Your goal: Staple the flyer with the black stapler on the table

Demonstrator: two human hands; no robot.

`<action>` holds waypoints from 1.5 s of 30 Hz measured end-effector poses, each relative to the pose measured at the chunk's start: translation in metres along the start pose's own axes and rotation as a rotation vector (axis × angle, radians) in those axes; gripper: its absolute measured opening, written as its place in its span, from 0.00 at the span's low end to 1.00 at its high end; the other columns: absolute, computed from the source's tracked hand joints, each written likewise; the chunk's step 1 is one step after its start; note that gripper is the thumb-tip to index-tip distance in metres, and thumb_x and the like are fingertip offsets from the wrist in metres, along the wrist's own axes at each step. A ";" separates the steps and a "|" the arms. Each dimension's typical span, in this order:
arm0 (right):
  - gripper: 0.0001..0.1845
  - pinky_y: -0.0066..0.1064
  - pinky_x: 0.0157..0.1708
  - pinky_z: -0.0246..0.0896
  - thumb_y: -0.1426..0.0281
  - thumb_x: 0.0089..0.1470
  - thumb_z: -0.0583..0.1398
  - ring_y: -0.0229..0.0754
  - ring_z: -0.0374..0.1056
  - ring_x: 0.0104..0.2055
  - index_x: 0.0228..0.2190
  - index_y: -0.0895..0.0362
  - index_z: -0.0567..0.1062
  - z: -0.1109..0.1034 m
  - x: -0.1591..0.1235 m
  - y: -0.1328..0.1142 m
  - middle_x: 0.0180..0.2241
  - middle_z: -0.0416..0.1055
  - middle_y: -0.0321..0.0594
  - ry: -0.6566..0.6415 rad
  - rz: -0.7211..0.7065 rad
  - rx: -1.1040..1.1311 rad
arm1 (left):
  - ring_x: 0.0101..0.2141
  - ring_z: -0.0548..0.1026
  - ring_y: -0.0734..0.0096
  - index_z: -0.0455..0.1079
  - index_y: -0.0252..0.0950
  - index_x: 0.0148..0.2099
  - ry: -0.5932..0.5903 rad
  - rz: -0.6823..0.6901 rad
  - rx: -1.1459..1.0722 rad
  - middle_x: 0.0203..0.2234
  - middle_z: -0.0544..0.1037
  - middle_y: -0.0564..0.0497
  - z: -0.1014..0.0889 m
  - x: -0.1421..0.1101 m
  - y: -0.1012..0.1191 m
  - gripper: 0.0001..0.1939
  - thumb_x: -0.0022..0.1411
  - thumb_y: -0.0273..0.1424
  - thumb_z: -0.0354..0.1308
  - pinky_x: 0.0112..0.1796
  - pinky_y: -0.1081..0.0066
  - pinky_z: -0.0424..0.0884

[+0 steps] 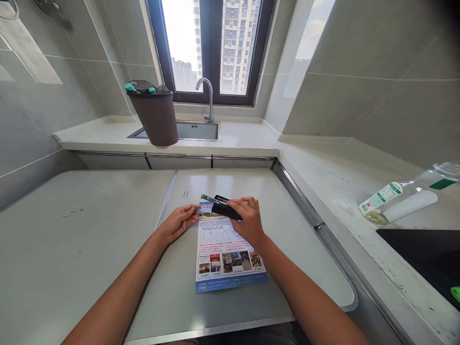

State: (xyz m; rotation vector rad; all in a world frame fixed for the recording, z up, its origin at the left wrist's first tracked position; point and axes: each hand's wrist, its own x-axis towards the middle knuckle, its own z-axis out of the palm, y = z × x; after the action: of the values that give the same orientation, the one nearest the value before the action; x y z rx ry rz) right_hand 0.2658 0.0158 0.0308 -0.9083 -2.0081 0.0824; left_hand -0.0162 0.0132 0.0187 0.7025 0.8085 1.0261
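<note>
A printed leaflet with a blue lower edge, red text and small photos lies on the white folding table. My left hand is closed in a pinch at the leaflet's upper left corner. Above its top edge is a black stapler, gripped by my right hand. The stapler's metal front end points up and to the left, and its jaws look apart. Part of the leaflet's heading is hidden behind the stapler. Two short dark strips lie just beyond the leaflet.
At the back, a brown bin stands on the counter by the sink and faucet. To the right, a clear plastic bottle is on the side counter, near a black panel. A seam crosses the table.
</note>
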 end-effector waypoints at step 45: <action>0.17 0.46 0.56 0.60 0.64 0.68 0.59 0.48 0.66 0.54 0.56 0.46 0.75 -0.008 0.009 0.000 0.54 0.76 0.39 -0.294 -0.069 0.287 | 0.29 0.71 0.70 0.79 0.39 0.44 0.140 0.634 0.772 0.30 0.78 0.52 0.034 -0.013 -0.016 0.16 0.53 0.36 0.74 0.32 0.70 0.68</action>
State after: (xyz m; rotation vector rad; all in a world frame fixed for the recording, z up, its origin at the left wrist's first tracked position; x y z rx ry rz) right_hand 0.2684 0.0192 0.0423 -0.6714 -2.2219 0.4775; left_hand 0.0153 -0.0091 0.0267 1.6318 1.1537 1.3359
